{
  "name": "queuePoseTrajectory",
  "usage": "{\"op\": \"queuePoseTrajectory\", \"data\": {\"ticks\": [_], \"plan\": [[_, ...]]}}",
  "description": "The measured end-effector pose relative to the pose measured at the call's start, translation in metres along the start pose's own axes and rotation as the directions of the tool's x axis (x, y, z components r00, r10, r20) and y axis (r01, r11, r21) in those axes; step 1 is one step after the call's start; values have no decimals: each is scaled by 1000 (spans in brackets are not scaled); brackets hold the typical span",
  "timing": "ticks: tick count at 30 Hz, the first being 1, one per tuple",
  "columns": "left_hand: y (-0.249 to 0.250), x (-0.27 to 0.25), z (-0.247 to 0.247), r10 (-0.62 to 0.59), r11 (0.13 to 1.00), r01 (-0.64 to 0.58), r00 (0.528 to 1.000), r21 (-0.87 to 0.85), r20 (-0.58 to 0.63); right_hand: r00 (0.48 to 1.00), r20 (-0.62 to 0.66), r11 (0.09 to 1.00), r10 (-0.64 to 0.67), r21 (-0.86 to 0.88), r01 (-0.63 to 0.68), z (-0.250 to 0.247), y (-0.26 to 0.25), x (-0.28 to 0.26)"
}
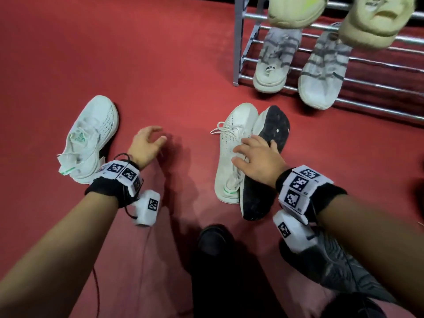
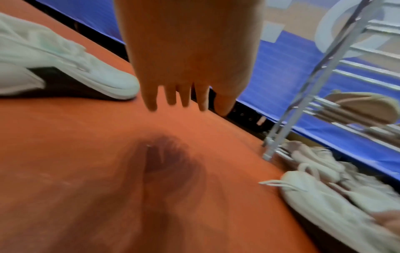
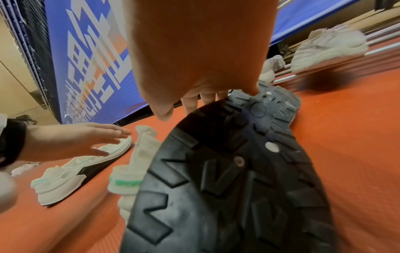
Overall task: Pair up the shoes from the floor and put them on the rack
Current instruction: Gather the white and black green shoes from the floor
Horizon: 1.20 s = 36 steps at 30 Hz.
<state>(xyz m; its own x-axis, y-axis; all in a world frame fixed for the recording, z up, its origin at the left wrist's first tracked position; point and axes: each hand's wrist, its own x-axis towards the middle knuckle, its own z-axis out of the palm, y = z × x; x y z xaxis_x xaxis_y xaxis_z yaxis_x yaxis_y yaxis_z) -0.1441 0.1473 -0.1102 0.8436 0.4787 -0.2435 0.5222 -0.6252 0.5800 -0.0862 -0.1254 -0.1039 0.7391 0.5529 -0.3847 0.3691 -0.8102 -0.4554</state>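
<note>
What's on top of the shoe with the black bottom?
The right hand rests across the tipped shoe, whose black sole faces up. A white sneaker lies beside it. The hand covers where they meet.

red carpet, white shoe, black tread sole

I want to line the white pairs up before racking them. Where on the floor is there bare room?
Bare red floor lies between the lone white shoe and the two shoes under the right hand, around the left hand, and beyond both, left of the rack. Crowded: the rack's left end, with grey shoes below, beige shoes above.
</note>
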Motion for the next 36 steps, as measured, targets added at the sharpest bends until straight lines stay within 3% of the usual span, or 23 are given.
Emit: {"op": "queuePoseTrajectory", "data": {"ticks": [2, 5, 8, 11, 14, 18, 23, 30, 36], "plan": [[-27, 9, -18, 3, 989, 25, 982, 145, -189, 999, -35, 1000, 21, -11, -21, 2, -5, 7], [-59, 11, -42, -107, 927, 229, 921, 298, -375, 996, -51, 997, 78, -26, -79, 8, -15, 16], [-96, 11, -55, -380, 812, 494, 852, 310, -360, 990, -48, 986, 136, -93, -140, 19, -24, 24], [-124, 8, -60, -490, 753, 571, 819, 328, -299, 984, -73, 975, 163, -138, -171, 25, -27, 27], [-132, 9, -60, -436, 767, 534, 841, 356, -322, 983, -61, 967, 173, -182, -181, 28, -29, 29], [-127, 10, -59, -425, 761, 539, 834, 360, -350, 983, -50, 960, 174, -213, -181, 30, -32, 30], [-110, 7, -50, -400, 790, 482, 873, 378, -278, 985, -61, 960, 162, -223, -172, 27, -31, 25], [-71, -22, -10, -172, 855, 233, 970, 464, -171, 963, -214, 985, 167, -15, -174, 16, -16, 11], [-26, -40, 35, -17, 879, 39, 999, 475, -49, 956, -247, 987, 159, 27, -157, -1, 10, -10]]}}
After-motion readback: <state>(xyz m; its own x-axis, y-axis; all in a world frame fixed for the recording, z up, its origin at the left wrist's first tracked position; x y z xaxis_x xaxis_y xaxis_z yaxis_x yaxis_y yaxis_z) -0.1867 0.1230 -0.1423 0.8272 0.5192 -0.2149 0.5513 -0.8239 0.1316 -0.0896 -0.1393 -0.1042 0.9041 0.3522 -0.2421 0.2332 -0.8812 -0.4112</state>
